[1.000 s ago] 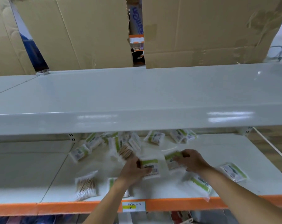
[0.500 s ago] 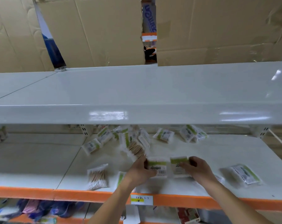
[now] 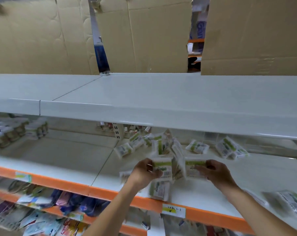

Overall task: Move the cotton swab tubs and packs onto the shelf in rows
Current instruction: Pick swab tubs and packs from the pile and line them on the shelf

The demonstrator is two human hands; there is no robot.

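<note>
Head: swab pack (image 3: 162, 168) per hand.

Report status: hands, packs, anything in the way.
Left hand grips one swab pack; right hand grips another pack. Both held above the middle shelf. Loose packs scattered behind, not in rows. Picture blurred.

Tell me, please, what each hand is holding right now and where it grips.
The left hand grips one cotton swab pack by its left edge; the right hand grips another pack by its right edge, both above the shelf.
</note>
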